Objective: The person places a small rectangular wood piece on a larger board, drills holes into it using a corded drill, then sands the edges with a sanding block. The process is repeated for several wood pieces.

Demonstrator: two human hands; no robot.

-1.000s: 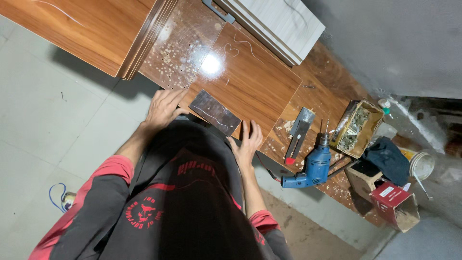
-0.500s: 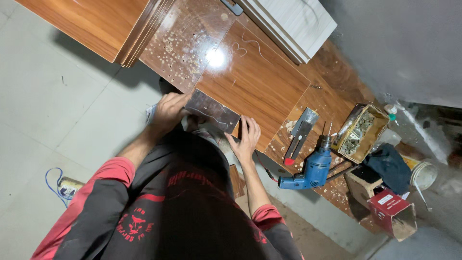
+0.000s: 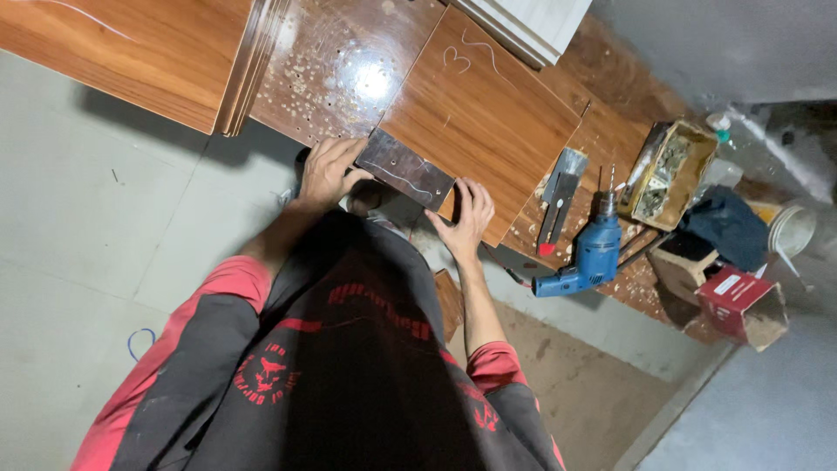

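Note:
I look down over my black and red shirt at a wooden workbench (image 3: 488,105). A small dark brown rectangular panel (image 3: 403,167) with a pale scribble on it lies at the bench's near edge. My left hand (image 3: 326,171) grips its left end, fingers curled over the edge. Gripping its right end is my right hand (image 3: 468,218), fingers on top. The panel is held between both hands, partly past the bench edge.
A blue electric drill (image 3: 591,256) lies right of my right hand, next to a metal square tool (image 3: 558,192). An open box of screws (image 3: 664,174), a dark cloth (image 3: 725,228) and a red box (image 3: 734,298) sit further right. Wood panels (image 3: 131,52) lie stacked at left.
Both hands have closed on the dark panel's ends and drawn it toward the bench's near edge. The view has shifted so the bench sits higher in frame.

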